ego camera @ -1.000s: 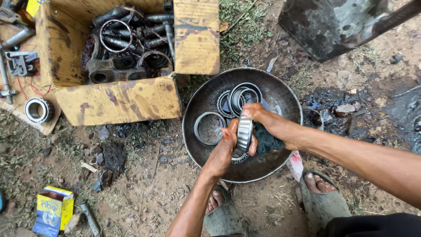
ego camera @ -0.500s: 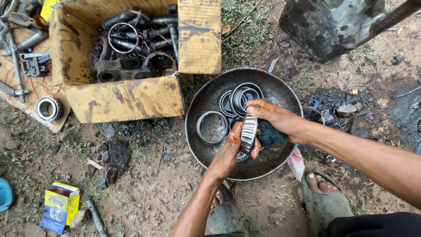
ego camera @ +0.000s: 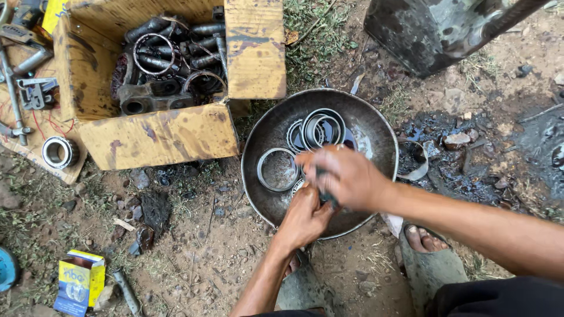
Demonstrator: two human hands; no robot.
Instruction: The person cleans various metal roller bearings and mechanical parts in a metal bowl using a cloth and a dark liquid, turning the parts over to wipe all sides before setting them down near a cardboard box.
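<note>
Both hands working over the round metal pan (ego camera: 376,126) at frame centre, on bare ground. Left hand (ego camera: 305,218) at the pan's lower edge, fingers curled upward around a part largely hidden by both hands. Right hand (ego camera: 346,176) just above and overlapping, blurred by motion, fingers (ego camera: 311,161) closed over the same spot; a dark strip (ego camera: 326,196), probably a cloth or the edge of the held part, visible between the two hands. Exact object in the grip: cannot tell, covered and blurred. Loose bearing ring (ego camera: 277,169) lying flat in the pan, just left of the right hand's fingers, not touched. Stack of nested rings (ego camera: 317,128) in the upper part of the pan, above the hands, apart from them. Compared with half a second earlier: ribbed bearing then plainly visible upright between the hands, now hidden under the right hand; right hand lower and further left over the left hand. Cardboard box (ego camera: 158,138) of dark metal parts at upper left. Single bearing (ego camera: 57,151) at far left, small yellow-and-blue carton (ego camera: 79,282) at lower left, sandalled foot (ego camera: 426,246) at lower right.
</note>
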